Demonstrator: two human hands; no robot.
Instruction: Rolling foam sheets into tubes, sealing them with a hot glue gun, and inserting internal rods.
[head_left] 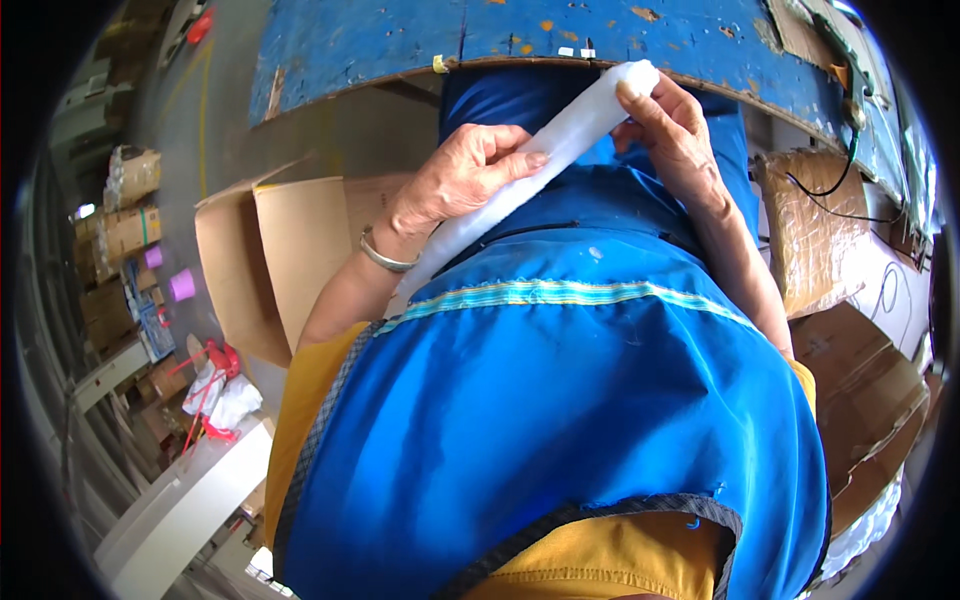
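A long white roll of soft, padded-looking material (577, 128) runs slantwise across my lap, its far end up by the table edge. My left hand (465, 172) pinches it around the middle, thumb on top. Near the far end my right hand (672, 128) grips it between thumb and fingers. The roll's lower end passes behind my left wrist, which wears a metal bangle (388, 252). Under it lies my blue apron (560, 370).
A worn blue table (500, 30) spans the far side. An open cardboard box (300, 260) stands at left, a taped carton (815, 230) at right. A dark tool with a cord (853, 100) rests at the table's right. White bags (225, 395) sit lower left.
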